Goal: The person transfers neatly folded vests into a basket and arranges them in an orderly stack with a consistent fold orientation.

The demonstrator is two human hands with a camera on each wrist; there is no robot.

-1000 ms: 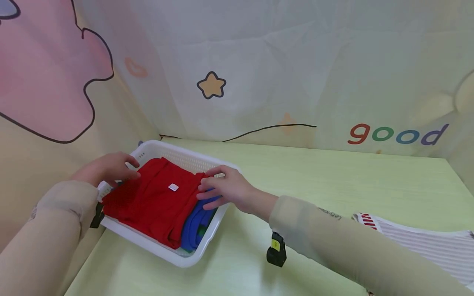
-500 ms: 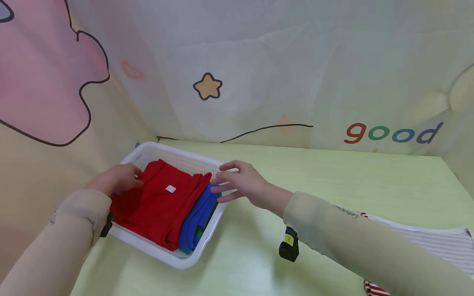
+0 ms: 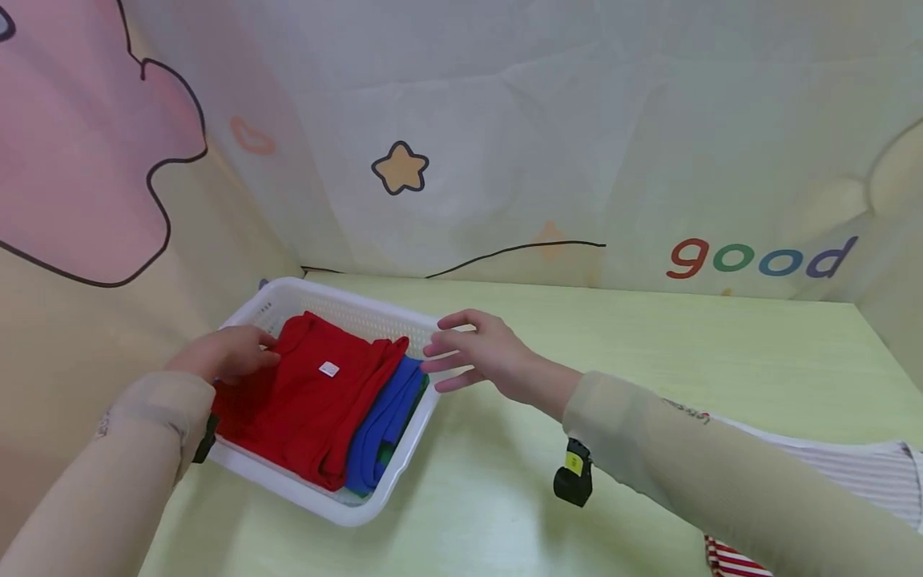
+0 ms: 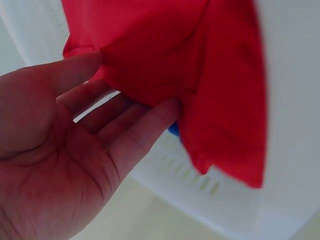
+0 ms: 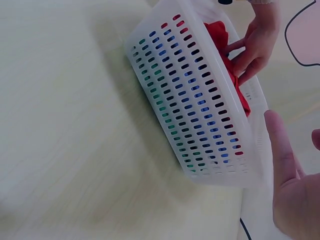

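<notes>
A folded red garment (image 3: 312, 397) with a small white label lies in a white plastic basket (image 3: 306, 503) at the left. Folded blue cloth (image 3: 382, 433) shows under its right side, with a little green below. My left hand (image 3: 234, 353) reaches in at the basket's left end. In the left wrist view its thumb lies on the edge of the red garment and its fingers go under it, pinching the cloth. My right hand (image 3: 485, 353) hovers at the right rim with fingers spread and nothing in them.
A white and grey striped cloth (image 3: 844, 473) lies on the table at the right, partly behind my right sleeve. Red and white striped cloth (image 3: 731, 557) shows at the lower edge. A printed backdrop (image 3: 505, 176) rises behind the table.
My right hand has moved right, off the garments, to the basket's rim. My left hand has closed in on the red garment's left edge. The view has shifted slightly.
</notes>
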